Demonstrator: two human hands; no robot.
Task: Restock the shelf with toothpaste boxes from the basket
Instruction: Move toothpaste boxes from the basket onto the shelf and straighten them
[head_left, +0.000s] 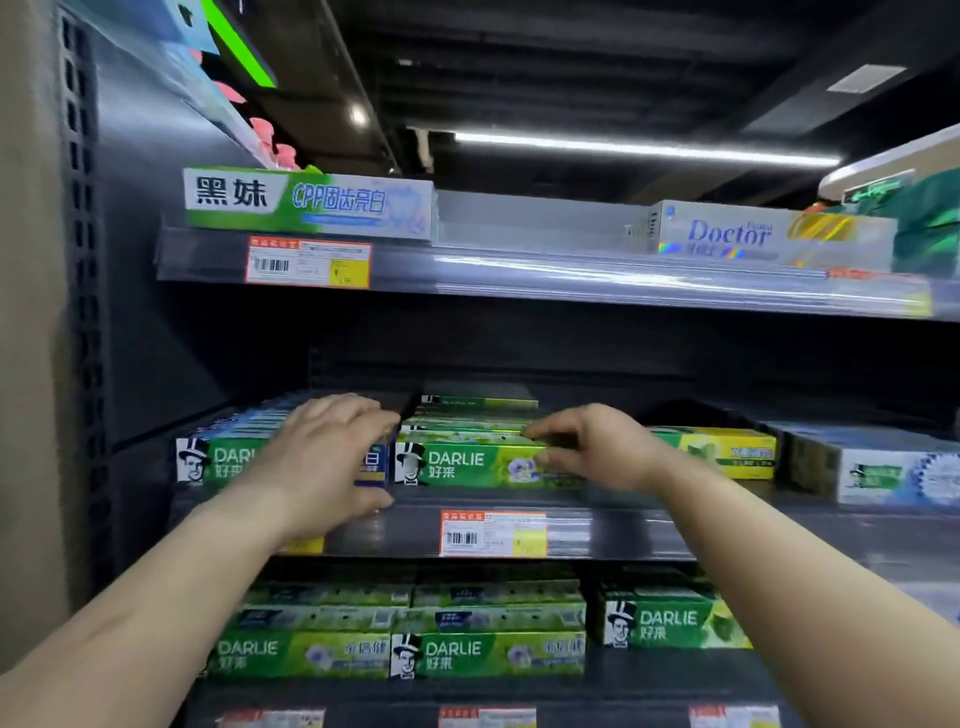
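Note:
On the middle shelf (597, 530) stand rows of green Darlie toothpaste boxes. My left hand (322, 462) grips the right end of the left front box (218, 460), fingers over its top and thumb below. My right hand (597, 449) pinches the right part of the centre front box (467, 465), fingers on its top edge and thumb on its face. More boxes are stacked behind both. The basket is out of view.
The top shelf holds a green and white box (311, 202) at the left and a Doctor box (769, 234) at the right, with a gap between. Yellow-green boxes (727, 449) and blue-white ones (883, 473) sit right of my hands. The lower shelf carries more Darlie boxes (488, 654).

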